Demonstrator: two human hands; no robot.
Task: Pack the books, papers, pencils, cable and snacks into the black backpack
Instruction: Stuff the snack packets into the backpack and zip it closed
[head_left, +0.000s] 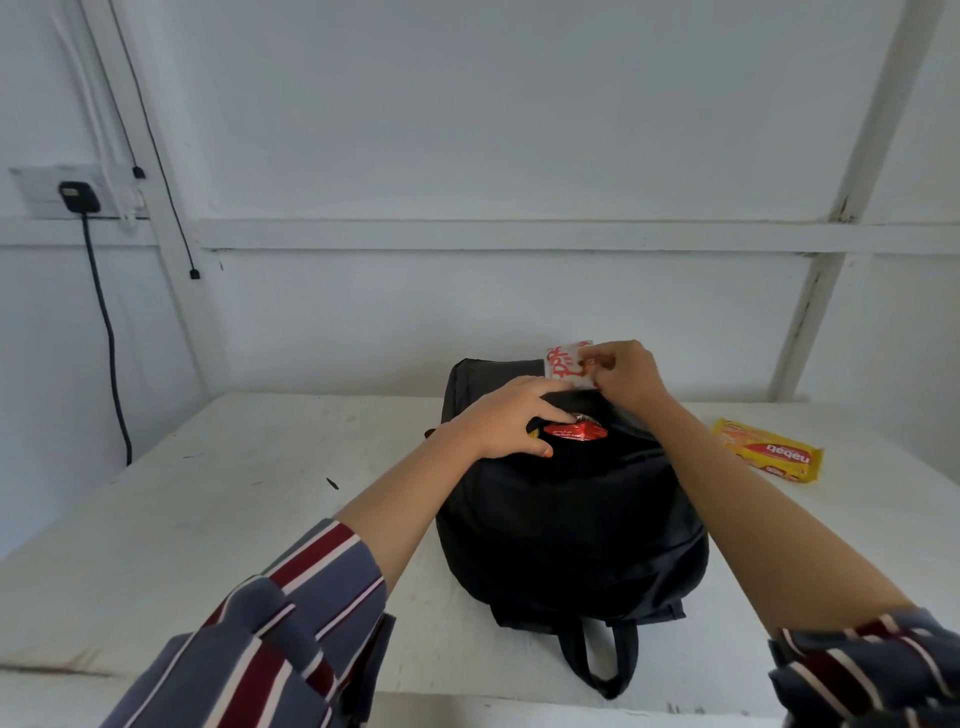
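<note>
The black backpack (571, 525) lies on the white table (249, 499), its pocket opening facing away from me. My left hand (511, 421) rests on the edge of the opening, its fingers curled over the fabric beside a red snack packet (574, 431) that shows inside. Above the far side of the opening, my right hand (626, 376) pinches a white packet with red lettering (566, 364), whose lower end sits at the opening. A yellow biscuit packet (768, 455) lies on the table to the right of the bag.
A white wall with beams stands just behind the table. At the left, a wall socket (78, 195) has a black plug and a cable hanging down. The backpack's carry loop (597, 660) points toward me near the front edge.
</note>
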